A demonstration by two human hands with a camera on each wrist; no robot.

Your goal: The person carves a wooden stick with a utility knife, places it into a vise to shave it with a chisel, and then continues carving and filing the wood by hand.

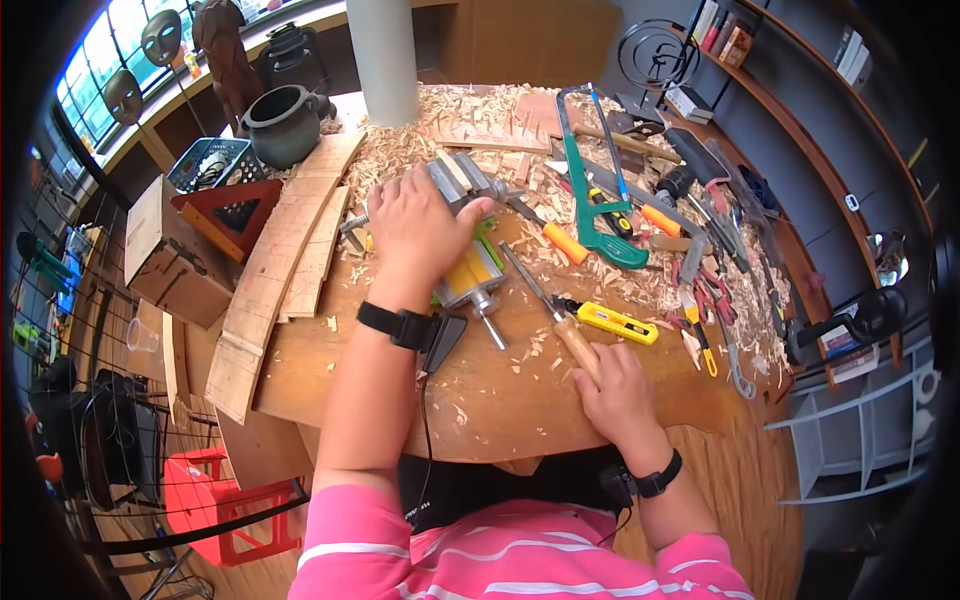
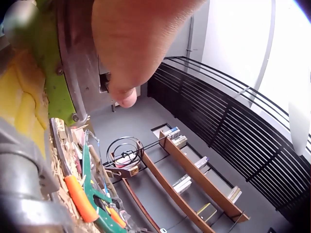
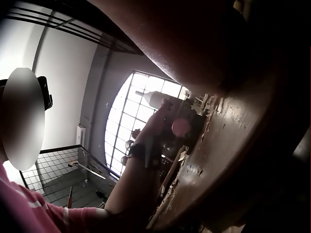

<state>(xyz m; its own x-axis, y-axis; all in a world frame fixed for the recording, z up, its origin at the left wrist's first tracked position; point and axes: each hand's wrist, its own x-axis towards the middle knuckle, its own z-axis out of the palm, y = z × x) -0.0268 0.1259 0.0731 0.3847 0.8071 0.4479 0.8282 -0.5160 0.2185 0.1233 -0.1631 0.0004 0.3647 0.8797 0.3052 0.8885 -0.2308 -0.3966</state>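
A bench vise with yellow and green parts is on the wooden table, a strip of wood between its jaws. My left hand rests on top of the vise, thumb stretched out to the right; the same thumb shows beside the metal in the left wrist view. At the table's front, my right hand grips the wooden handle of a chisel. Its long narrow blade points away, toward the vise's right side. A yellow utility knife lies just beyond that handle.
Wood shavings cover the table's back and right. A green hacksaw, orange-handled tools and several pliers lie at right. Long boards lie at left, near a dark pot. A white column rises at the back.
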